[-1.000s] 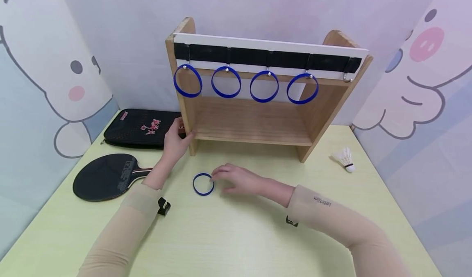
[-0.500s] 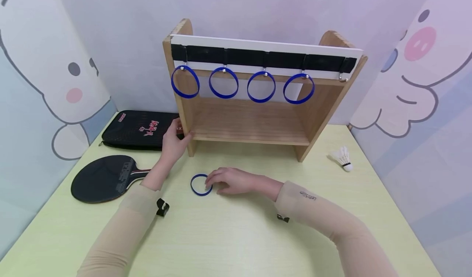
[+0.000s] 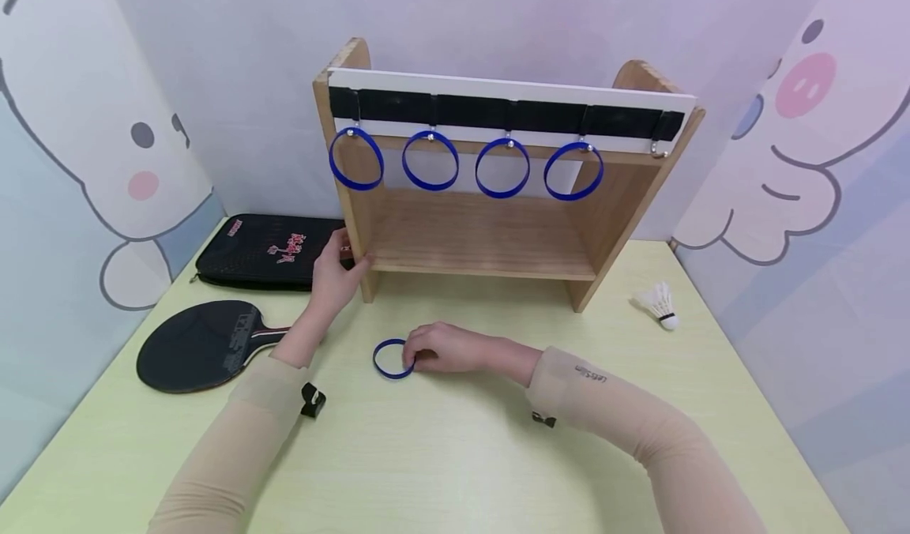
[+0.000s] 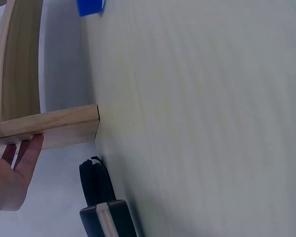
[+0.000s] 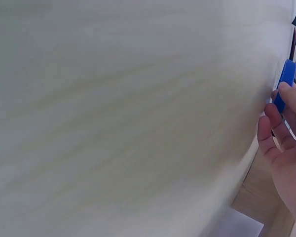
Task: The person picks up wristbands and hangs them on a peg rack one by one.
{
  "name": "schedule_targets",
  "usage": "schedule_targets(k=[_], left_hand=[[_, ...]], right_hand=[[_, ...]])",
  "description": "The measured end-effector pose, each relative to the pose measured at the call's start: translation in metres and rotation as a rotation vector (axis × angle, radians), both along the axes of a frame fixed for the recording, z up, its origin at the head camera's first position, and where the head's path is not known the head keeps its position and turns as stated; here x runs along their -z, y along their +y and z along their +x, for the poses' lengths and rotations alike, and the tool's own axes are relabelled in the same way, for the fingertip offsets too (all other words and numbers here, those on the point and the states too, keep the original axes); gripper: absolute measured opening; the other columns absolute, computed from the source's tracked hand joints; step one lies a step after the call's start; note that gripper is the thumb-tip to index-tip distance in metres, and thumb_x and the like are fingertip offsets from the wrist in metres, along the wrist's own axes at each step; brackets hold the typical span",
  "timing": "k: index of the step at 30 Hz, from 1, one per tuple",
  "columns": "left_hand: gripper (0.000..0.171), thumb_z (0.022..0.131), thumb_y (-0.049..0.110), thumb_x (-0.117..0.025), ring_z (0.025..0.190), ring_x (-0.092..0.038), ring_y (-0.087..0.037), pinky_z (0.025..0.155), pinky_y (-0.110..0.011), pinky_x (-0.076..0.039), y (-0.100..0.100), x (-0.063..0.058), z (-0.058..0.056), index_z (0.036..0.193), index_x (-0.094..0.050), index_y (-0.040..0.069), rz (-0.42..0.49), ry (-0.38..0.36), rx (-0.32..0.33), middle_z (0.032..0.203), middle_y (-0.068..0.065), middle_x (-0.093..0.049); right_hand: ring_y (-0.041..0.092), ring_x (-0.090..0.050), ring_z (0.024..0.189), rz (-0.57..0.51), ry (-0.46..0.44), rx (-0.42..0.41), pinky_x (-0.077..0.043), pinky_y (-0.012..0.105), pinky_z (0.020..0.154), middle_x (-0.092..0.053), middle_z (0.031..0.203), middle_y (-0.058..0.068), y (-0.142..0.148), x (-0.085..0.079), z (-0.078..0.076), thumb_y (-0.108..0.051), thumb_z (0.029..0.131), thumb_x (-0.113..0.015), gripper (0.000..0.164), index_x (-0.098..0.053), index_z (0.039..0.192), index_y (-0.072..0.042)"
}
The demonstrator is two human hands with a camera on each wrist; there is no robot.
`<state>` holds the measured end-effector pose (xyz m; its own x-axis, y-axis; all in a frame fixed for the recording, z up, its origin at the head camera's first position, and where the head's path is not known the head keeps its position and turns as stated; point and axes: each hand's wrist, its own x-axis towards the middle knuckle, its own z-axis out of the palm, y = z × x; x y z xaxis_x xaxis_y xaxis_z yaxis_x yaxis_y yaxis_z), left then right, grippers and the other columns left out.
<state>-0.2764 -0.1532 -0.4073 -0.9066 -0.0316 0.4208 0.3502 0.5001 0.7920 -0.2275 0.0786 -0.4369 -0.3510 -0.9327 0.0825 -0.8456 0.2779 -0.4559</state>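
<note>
My right hand (image 3: 449,347) pinches the near right edge of a thin blue ring (image 3: 376,358) low over the table; in the right wrist view the thumb and fingers close on the blue band (image 5: 287,73). My left hand (image 3: 332,277) holds the left side panel of a small wooden shelf (image 3: 483,234), thumb at the front edge and fingers on the outer face. The left wrist view shows those fingers (image 4: 35,145) against the wood. Several more blue rings (image 3: 502,195) hang from metal hooks along the shelf's black-and-white top strip (image 3: 472,111). The rightmost hook (image 3: 659,153) carries no ring.
A black zip case (image 3: 263,250) lies behind the left hand, against the shelf's left side. In front of it, a table tennis bat (image 3: 195,347) has its handle partly behind the left forearm. A shuttlecock (image 3: 659,305) lies to the right of the shelf.
The right hand has moved left onto the ring's edge and its fingers have come together on the band. The ring has shifted slightly. My left hand stays at the shelf's side panel.
</note>
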Motion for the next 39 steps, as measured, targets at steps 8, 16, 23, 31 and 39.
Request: schedule_targets(k=[8,16,23,31,39], left_hand=[[0.051,0.090,0.016,-0.062,0.107,-0.058,-0.034,0.083,-0.050,-0.054,-0.001,0.000,0.000,0.135,-0.042,0.006,-0.003,-0.004,0.007,0.125,-0.020,-0.053],[0.051,0.089,0.015,-0.063,0.106,-0.059,-0.034,0.082,-0.050,-0.054,-0.001,-0.001,0.001,0.135,-0.043,0.006,0.002,0.000,0.010,0.124,-0.020,-0.054],[0.051,0.089,0.014,-0.063,0.105,-0.060,-0.035,0.080,-0.051,-0.054,-0.001,-0.001,0.001,0.135,-0.043,0.005,0.008,0.008,0.015,0.123,-0.020,-0.054],[0.051,0.089,0.014,-0.063,0.105,-0.059,-0.035,0.081,-0.052,-0.054,0.000,-0.001,0.000,0.135,-0.042,0.005,0.013,0.006,0.030,0.124,-0.021,-0.054],[0.051,0.089,0.016,-0.063,0.105,-0.059,-0.034,0.082,-0.051,-0.054,-0.002,0.002,-0.002,0.135,-0.043,0.006,0.010,0.006,0.021,0.123,-0.019,-0.054]], right_hand=[[0.002,-0.056,0.082,-0.001,-0.087,0.073,-0.047,0.010,0.074,-0.066,0.094,-0.003,0.009,-0.002,0.004,-0.009,0.088,-0.065,0.009,-0.067,0.097,-0.010],[0.003,-0.058,0.081,-0.037,-0.108,0.149,-0.049,0.012,0.070,-0.066,0.093,-0.002,0.019,-0.009,0.012,-0.005,0.086,-0.066,0.011,-0.066,0.096,-0.010],[0.007,-0.061,0.083,-0.074,-0.146,0.178,-0.051,0.012,0.071,-0.063,0.095,-0.002,0.028,-0.019,0.017,0.001,0.084,-0.065,0.016,-0.064,0.096,-0.011],[0.002,-0.056,0.074,-0.074,-0.122,0.232,-0.051,0.016,0.064,-0.067,0.093,-0.002,0.040,-0.036,0.022,-0.005,0.086,-0.066,0.016,-0.064,0.098,-0.016],[0.004,-0.058,0.074,-0.100,-0.154,0.253,-0.053,0.020,0.064,-0.068,0.093,-0.002,0.052,-0.071,0.030,-0.010,0.087,-0.067,0.021,-0.060,0.107,-0.012]])
